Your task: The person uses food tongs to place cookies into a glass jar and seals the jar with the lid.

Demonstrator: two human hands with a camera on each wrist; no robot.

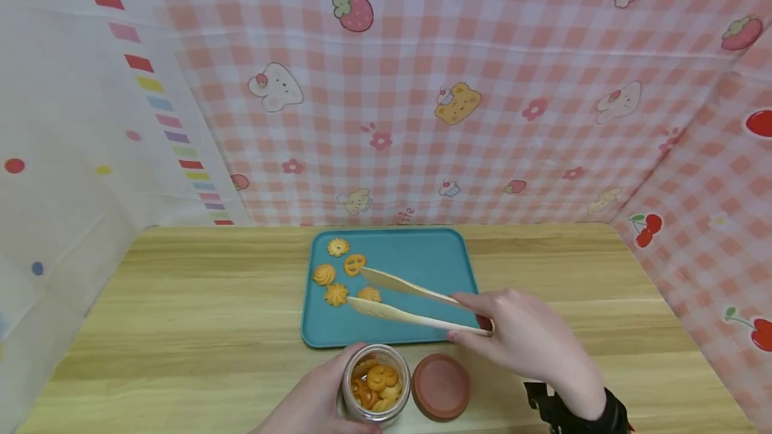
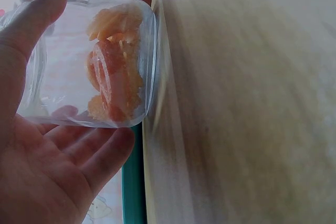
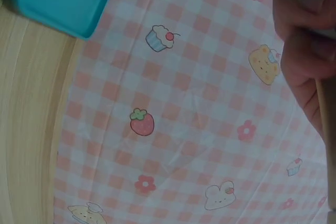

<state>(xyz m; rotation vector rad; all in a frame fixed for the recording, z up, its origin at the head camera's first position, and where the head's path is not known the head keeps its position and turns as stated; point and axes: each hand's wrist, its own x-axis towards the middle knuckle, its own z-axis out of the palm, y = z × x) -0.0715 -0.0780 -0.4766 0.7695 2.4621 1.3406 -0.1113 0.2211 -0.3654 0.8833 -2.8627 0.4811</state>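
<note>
My right hand (image 1: 521, 333) holds a pair of pale tongs (image 1: 410, 317) over the blue tray (image 1: 416, 253), their two arms spread apart with nothing between the tips. Below the tips lies a cookie (image 1: 369, 295), partly covered by the tongs in the head view. Left of it are a pretzel-shaped cookie (image 1: 354, 264), a swirl cookie (image 1: 324, 274) and two flower-shaped ones. My left hand (image 1: 326, 387) grips a clear open jar (image 2: 68, 61) by its side. Cookies (image 1: 381, 380) fill the jar's bottom part. In the right wrist view the tong tips are out of sight.
A round reddish-brown lid (image 1: 441, 387) lies right of the jar on the wooden table (image 1: 199, 307). The tray stands just beyond the jar, near the back edge. A pink checked cloth (image 1: 386, 86) hangs behind the table, with patterned cloth at both sides.
</note>
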